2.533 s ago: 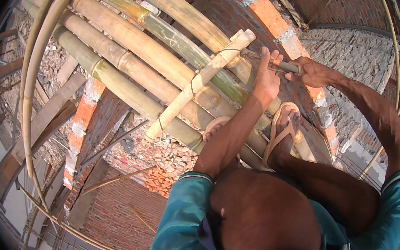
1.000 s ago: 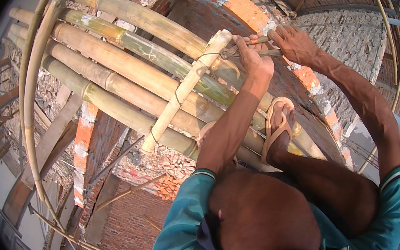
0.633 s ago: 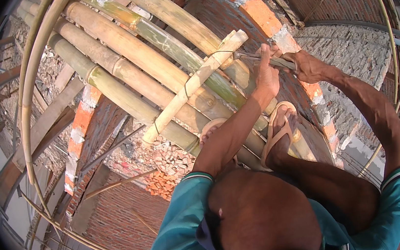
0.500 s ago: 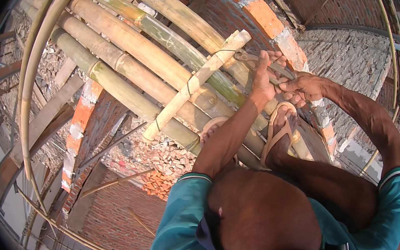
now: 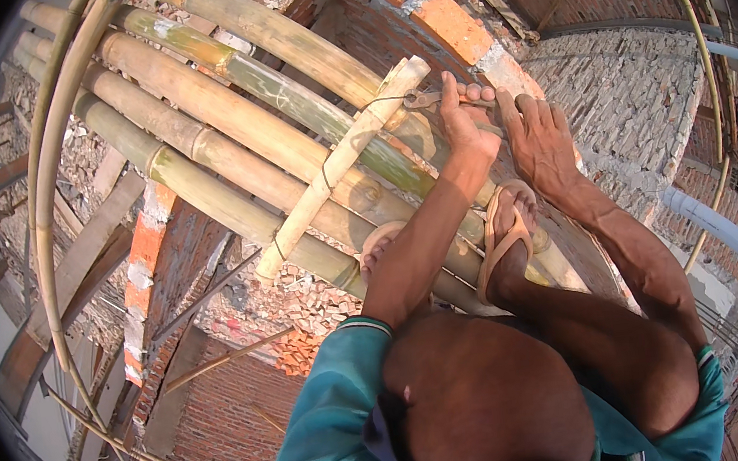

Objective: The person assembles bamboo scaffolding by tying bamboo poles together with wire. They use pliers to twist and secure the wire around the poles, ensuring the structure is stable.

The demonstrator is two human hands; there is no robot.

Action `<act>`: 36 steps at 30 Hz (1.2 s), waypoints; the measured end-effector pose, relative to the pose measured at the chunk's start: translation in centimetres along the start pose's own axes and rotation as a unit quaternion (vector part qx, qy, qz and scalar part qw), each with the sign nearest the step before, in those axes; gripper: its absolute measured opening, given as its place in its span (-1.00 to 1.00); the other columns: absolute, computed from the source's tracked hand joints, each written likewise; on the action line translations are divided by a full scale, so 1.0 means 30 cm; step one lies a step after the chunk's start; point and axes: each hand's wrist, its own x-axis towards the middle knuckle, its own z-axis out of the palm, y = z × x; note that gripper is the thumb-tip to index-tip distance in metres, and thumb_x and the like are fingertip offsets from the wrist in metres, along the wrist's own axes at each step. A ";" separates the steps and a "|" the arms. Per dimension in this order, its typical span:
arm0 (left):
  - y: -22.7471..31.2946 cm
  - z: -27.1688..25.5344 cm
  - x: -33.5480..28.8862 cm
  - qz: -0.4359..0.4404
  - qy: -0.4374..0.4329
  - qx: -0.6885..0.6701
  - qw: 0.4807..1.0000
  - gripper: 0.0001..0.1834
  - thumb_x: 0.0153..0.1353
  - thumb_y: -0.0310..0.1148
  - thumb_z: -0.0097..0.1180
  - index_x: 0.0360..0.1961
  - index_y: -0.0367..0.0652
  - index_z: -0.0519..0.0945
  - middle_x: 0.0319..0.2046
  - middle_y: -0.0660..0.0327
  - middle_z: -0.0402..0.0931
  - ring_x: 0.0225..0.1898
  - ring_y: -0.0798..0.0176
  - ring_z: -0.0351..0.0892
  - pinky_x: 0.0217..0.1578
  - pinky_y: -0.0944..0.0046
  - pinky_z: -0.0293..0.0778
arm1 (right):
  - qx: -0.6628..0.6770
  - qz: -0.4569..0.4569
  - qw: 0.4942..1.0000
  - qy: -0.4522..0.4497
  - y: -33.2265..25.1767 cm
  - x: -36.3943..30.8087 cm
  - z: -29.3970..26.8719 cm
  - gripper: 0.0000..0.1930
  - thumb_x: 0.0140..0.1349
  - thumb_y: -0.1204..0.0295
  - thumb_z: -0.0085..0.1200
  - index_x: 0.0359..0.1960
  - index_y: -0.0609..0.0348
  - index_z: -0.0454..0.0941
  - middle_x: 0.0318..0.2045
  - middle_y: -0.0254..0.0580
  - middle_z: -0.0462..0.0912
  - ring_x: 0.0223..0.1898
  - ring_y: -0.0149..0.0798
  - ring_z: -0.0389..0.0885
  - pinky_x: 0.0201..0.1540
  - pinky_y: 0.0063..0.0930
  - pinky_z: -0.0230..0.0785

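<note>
My left hand (image 5: 469, 123) is closed around the handles of metal pincers (image 5: 427, 98), thumb raised. The pincers' jaws are at the tie wire (image 5: 388, 99) near the upper end of a pale split-bamboo crosspiece (image 5: 352, 160). This crosspiece lies across several thick bamboo poles (image 5: 227, 142), with more wire around it lower down. Close beside the handle ends is my right hand (image 5: 543, 140), its back upward and its fingers extended with a slight bend. Whether its fingertips touch the handles is hard to see. My sandalled feet (image 5: 510, 228) rest on the poles.
A broken brick wall top (image 5: 452, 28) runs along the right of the poles, and another brick wall edge (image 5: 146, 256) stands at left. Far below lies a heap of broken bricks (image 5: 314, 305). Curved bamboo (image 5: 43, 231) and a blue-white pipe (image 5: 734, 234) flank the sides.
My right hand has turned back-up, released its pinch on the handle and straightened its fingers. My left hand and the pincers have shifted slightly up and left, with the view moving too.
</note>
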 end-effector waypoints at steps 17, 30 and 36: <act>-0.054 0.043 0.101 0.100 0.250 0.097 0.958 -0.66 0.40 -0.26 0.10 -0.50 -0.06 0.28 -0.59 0.33 0.25 -0.58 0.31 0.29 -0.51 0.24 0.36 | 0.253 0.004 0.951 -0.180 0.194 0.043 0.227 -0.39 -0.01 0.62 0.11 0.19 0.14 0.44 -0.17 0.17 0.64 -0.16 0.26 0.66 -0.12 0.06 0.52; -0.086 0.045 0.131 0.104 0.276 0.127 0.947 -0.76 0.30 -0.16 0.11 -0.31 0.00 0.33 -0.54 0.38 0.32 -0.52 0.35 0.37 -0.45 0.18 0.29 | 0.284 -0.046 0.944 -0.160 0.261 0.070 0.320 -0.29 -0.05 0.62 0.16 0.29 0.12 0.42 -0.14 0.21 0.64 -0.14 0.27 0.63 -0.10 0.05 0.49; -0.019 -0.036 -0.016 0.004 0.160 0.230 0.960 -0.60 0.29 0.05 0.28 -0.31 0.04 0.38 -0.51 0.38 0.41 -0.46 0.35 0.50 -0.45 0.18 0.41 | 0.401 0.032 0.880 -0.253 0.147 0.061 0.126 -0.70 0.18 0.50 0.21 -0.03 0.30 0.64 -0.61 -0.01 0.60 -0.56 0.06 0.53 -0.32 -0.07 0.44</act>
